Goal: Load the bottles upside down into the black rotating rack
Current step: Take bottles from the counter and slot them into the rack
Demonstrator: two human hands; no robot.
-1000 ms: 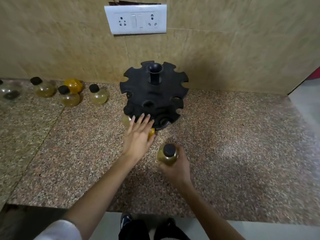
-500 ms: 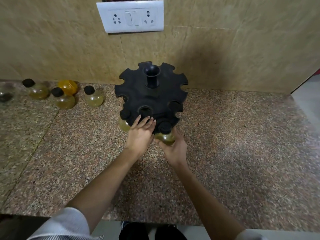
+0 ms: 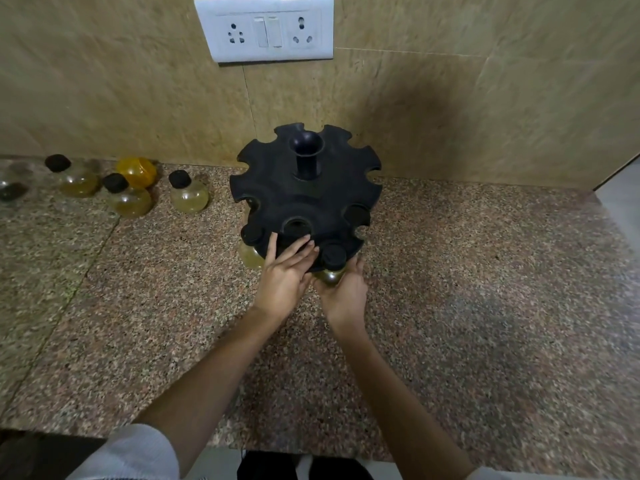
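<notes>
The black rotating rack (image 3: pixel 308 199) stands on the counter against the wall, with notches around its rim. My right hand (image 3: pixel 344 292) grips a round yellowish bottle (image 3: pixel 329 276) from below; its black cap points up at a notch in the rack's front rim. My left hand (image 3: pixel 285 275) rests beside it, straight fingers touching the rack's front edge. Another bottle (image 3: pixel 250 258) hangs at the rack's front left, its black cap in a notch. Several more black-capped bottles (image 3: pixel 188 197) and an orange one (image 3: pixel 136 171) stand on the counter to the left.
A white socket panel (image 3: pixel 265 27) is on the tiled wall above the rack. The speckled granite counter (image 3: pixel 467 289) stretches to the right, and its front edge runs just below my forearms. The wall ends at the far right.
My right hand has carried the bottle from the counter up to the rack's front rim. My left hand has stayed at the rack's front edge.
</notes>
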